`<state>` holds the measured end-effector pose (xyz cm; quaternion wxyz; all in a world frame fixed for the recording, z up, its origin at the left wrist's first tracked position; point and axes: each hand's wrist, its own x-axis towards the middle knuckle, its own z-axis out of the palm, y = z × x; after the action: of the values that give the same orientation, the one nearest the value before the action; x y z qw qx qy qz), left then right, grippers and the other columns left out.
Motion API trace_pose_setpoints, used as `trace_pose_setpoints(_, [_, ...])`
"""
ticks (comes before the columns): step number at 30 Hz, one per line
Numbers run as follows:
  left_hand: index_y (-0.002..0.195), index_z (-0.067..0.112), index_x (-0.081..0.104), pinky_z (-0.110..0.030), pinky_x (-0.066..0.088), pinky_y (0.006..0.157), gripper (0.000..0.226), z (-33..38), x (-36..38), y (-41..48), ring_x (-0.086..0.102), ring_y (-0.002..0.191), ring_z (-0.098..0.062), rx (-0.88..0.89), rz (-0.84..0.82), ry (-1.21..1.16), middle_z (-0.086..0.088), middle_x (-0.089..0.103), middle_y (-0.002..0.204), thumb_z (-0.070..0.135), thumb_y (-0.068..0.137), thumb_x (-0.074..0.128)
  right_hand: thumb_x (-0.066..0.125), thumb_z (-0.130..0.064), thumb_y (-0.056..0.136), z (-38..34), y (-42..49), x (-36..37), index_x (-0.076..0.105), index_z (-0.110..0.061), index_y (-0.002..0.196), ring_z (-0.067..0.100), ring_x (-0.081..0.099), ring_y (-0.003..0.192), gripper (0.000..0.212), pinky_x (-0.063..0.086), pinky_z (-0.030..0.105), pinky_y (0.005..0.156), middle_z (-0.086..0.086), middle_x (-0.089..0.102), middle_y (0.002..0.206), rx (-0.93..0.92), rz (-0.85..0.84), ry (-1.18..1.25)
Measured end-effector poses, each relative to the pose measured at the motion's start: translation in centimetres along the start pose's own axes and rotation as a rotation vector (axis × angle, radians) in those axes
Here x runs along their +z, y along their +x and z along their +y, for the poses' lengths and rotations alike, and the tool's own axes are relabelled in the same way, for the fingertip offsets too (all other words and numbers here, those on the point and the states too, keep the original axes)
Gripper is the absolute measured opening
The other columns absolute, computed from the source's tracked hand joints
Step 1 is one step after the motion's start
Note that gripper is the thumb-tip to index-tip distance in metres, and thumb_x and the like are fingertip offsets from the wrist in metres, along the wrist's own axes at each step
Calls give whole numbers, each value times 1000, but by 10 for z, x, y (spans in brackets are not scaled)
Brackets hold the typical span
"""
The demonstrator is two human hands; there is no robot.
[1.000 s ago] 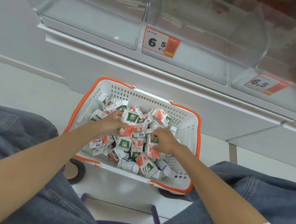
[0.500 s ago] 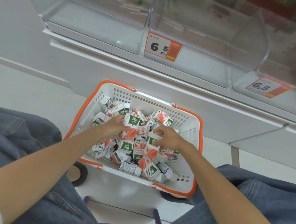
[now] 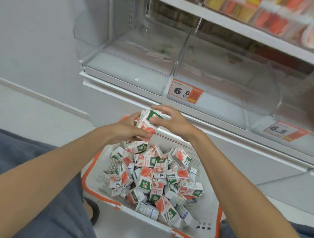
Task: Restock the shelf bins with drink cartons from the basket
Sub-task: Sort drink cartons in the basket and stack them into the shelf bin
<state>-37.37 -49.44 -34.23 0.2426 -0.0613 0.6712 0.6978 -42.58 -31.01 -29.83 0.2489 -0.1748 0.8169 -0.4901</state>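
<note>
Left grip (image 3: 126, 130) and right grip (image 3: 172, 122) curl together round a drink carton (image 3: 148, 122), white with a green top panel and a pink fruit picture, holding it tilted just above the far rim of the basket (image 3: 171, 138). The left fingers wrap the carton's lower side, and the right thumb and fingers pinch its upper end. Whether more cartons are bunched beneath it in the left palm cannot be told. Inside the basket, white with an orange rim, a heap of matching cartons (image 3: 154, 179) lies jumbled at every angle. Beyond the basket and higher stand two clear containers. The left shelf bin (image 3: 130, 65) sits past the basket's far left corner. The right shelf bin (image 3: 224, 80) sits past its far right corner and carries a price tag (image 3: 185, 92) reading 6.5 on its front. A second price tag (image 3: 284, 131) hangs further right of the basket. The person's denim-clad left leg (image 3: 30, 166) lies just left of the basket.
</note>
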Motion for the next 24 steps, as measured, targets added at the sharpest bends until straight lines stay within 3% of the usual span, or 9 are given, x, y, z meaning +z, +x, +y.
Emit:
trace_pose_setpoints(2, [138,23,40,-38,58,84,87,22,-18,-4,70,98,-26,66,41,-9,-15,65,117,-1,67,84,74,-15,85,-24,14,2,49,-19,139,24,60,117,60,50,40,101,11,62,129,8,-106,74])
trace_pose_setpoints(5, [139,33,34,-43,56,91,105,62,-49,-12,65,107,-26,179,143,73,-10,52,132,12,52,89,74,-6,83,-66,39,-1,56,-8,129,22,68,99,50,55,37,94,15,70,114,-71,-137,106])
trace_pose_setpoints(8, [143,43,30,-41,48,101,121,102,-93,-16,56,120,-20,291,230,171,-2,35,149,35,39,91,78,-10,79,-110,72,-3,57,-8,121,16,68,92,47,57,34,85,8,71,105,-171,0,84])
trace_pose_setpoints(10, [142,45,32,-29,48,95,119,121,-127,-14,52,121,-9,352,296,265,3,34,148,44,38,91,80,-15,78,-132,99,-5,55,-12,120,17,66,94,49,56,37,85,7,68,109,-222,141,103])
trace_pose_setpoints(12, [135,36,41,-21,49,81,105,126,-157,-5,53,110,-5,425,497,376,0,42,137,40,45,94,82,-19,76,-149,129,-5,55,-13,117,16,66,93,49,56,36,83,6,68,109,-269,231,133])
trace_pose_setpoints(15, [125,20,44,-40,52,85,84,110,-193,15,51,89,-16,522,966,475,-4,42,119,29,57,92,83,-14,73,-165,179,2,53,-10,111,-1,64,72,48,53,21,60,1,66,94,-307,339,134])
trace_pose_setpoints(18, [139,23,29,-42,52,85,102,94,-217,32,54,90,-19,489,1064,579,-4,36,126,36,59,91,83,-9,73,-169,229,25,48,-5,113,-8,59,50,53,45,14,42,-4,62,85,-265,326,90])
trace_pose_setpoints(21, [142,27,25,-45,55,77,107,90,-228,46,60,88,-22,478,1037,668,-2,37,127,43,58,89,84,-22,75,-166,266,47,50,-5,122,4,65,73,61,54,22,63,1,65,97,-161,184,-43])
trace_pose_setpoints(24, [141,27,27,-44,54,69,105,89,-233,53,61,84,-23,524,1079,732,-1,41,123,45,58,88,69,-48,85,-164,281,54,56,-18,128,6,58,104,54,50,28,81,-5,59,121,25,-151,-32])
